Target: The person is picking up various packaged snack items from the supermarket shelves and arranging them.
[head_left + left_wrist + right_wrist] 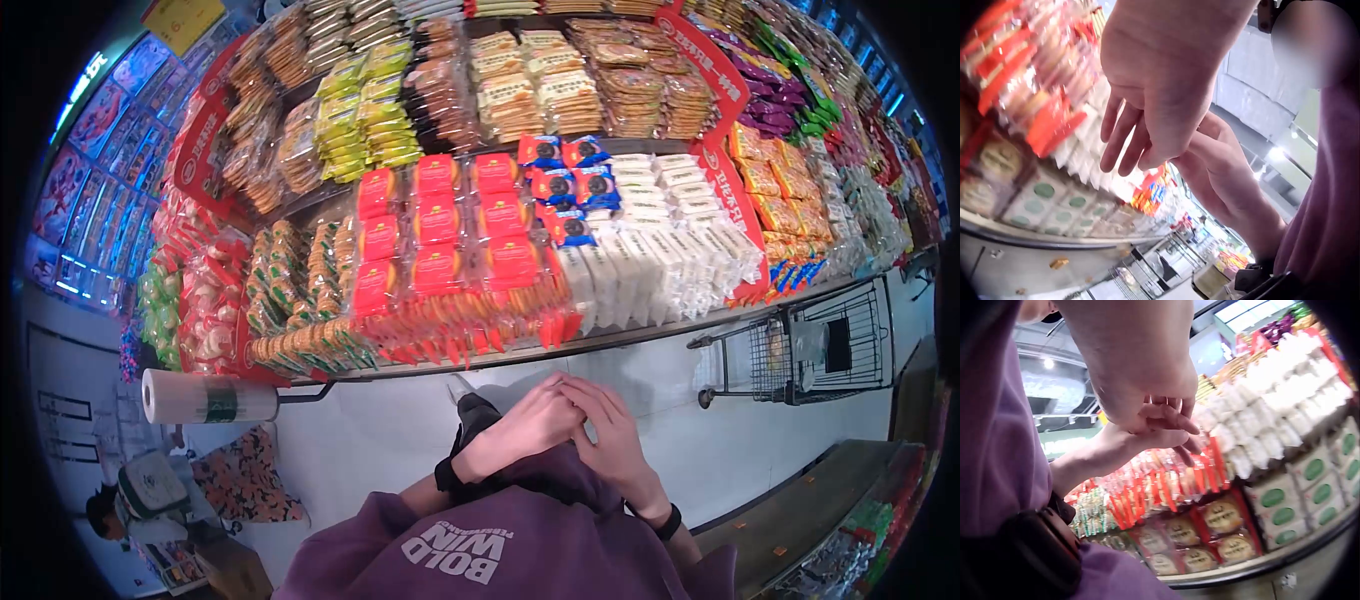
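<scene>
While the left hand's [528,422] fingers extend loosely with slight gaps between them, they touch the right hand [606,428], whose fingers are also relaxed and overlap them; whether the two sets interlace cannot be told. Dark bands [670,522] circle both wrists, below the sleeves of a purple sweatshirt [585,545] with white lettering. Nearest the hands, just past the dark front edge of a long display shelf [420,371], stand rows of red-and-clear plastic packs of round golden biscuits [437,268]. Slim white wrapped packets [640,268] fill the space to their right, and shiny blue packets [570,187] sit between the two groups, towards the back. Farther out, a white plastic roll [180,397] is mounted at the shelf's left, and a black wire shopping cart [845,345] stands on the pale floor [370,450] at right.
</scene>
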{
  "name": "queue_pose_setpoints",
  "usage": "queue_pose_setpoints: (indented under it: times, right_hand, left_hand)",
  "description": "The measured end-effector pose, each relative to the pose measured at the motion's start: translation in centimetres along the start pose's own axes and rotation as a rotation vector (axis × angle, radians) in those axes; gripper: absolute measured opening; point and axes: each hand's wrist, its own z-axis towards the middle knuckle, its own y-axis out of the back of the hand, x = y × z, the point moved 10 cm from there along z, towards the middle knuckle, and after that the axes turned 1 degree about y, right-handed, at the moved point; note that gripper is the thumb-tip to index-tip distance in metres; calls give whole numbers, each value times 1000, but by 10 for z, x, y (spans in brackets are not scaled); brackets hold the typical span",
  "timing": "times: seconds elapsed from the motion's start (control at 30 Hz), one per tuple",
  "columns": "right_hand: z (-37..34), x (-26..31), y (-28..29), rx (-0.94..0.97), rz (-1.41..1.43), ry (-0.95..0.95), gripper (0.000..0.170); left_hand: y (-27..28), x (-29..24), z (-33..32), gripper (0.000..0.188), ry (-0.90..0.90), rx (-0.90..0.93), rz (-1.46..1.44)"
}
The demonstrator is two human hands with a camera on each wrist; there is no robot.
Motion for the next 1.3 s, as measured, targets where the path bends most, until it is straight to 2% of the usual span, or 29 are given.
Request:
queue_pose_setpoints:
  times: [0.03,0.1,0.17,0.2,0.27,0.43,0.5,0.6,0.63,0.7,0.83,0.93,0.97,1.0,1.03,1.07,1.1,1.17,1.2,1.27,1.3]
  right_hand:
    - [-19,-18,12,-77,-8,-61,39]
    - [-49,-51,44,-211,-31,-164,37]
    - [-80,-86,72,-348,-8,-271,33]
    - [-96,-101,82,-424,11,-334,32]
    - [-110,-119,103,-468,-70,-331,30]
    - [-135,-147,158,-558,-156,-420,28]
    - [-147,-156,182,-573,-154,-476,28]
    - [-169,-177,209,-604,-178,-570,28]
    - [-174,-186,217,-612,-184,-598,27]
    - [-182,-204,234,-626,-193,-658,27]
    - [-173,-237,276,-618,-189,-654,27]
    - [-165,-259,317,-600,-234,-681,28]
    - [-164,-269,331,-630,-235,-658,27]
    - [-165,-278,347,-632,-244,-657,26]
    - [-161,-288,360,-591,-282,-693,26]
    - [-163,-303,365,-592,-266,-641,28]
    - [-166,-311,375,-576,-268,-635,30]
    - [-164,-341,380,-613,-194,-613,37]
    - [-172,-353,384,-575,-139,-686,36]
    - [-164,-388,383,-498,-21,-721,32]
    - [-175,-367,418,-434,-20,-755,28]
  left_hand:
    - [-1,-13,14,12,-97,-122,-41]
    - [-33,-23,50,13,-121,-30,-75]
    - [-42,-46,84,13,-165,18,-121]
    - [-54,-45,98,13,-136,78,-158]
    - [-85,-45,124,13,-89,209,-238]
    - [-118,-81,183,12,-200,307,-323]
    - [-131,-95,204,12,-245,281,-410]
    - [-168,-112,237,11,-357,386,-402]
    - [-183,-114,248,10,-326,470,-398]
    - [-194,-123,271,12,-381,487,-341]
    - [-208,-133,330,18,-474,459,-281]
    - [-218,-143,383,16,-385,573,-371]
    - [-212,-146,402,13,-358,534,-415]
    - [-219,-149,419,13,-446,416,-456]
    - [-219,-152,434,12,-494,376,-370]
    - [-224,-151,444,13,-528,352,-236]
    - [-222,-156,451,14,-524,298,-235]
    - [-213,-158,471,16,-484,360,-215]
    - [-210,-165,478,17,-457,361,-249]
    - [-212,-145,496,19,-305,351,-269]
    - [-211,-172,498,20,-291,363,-242]
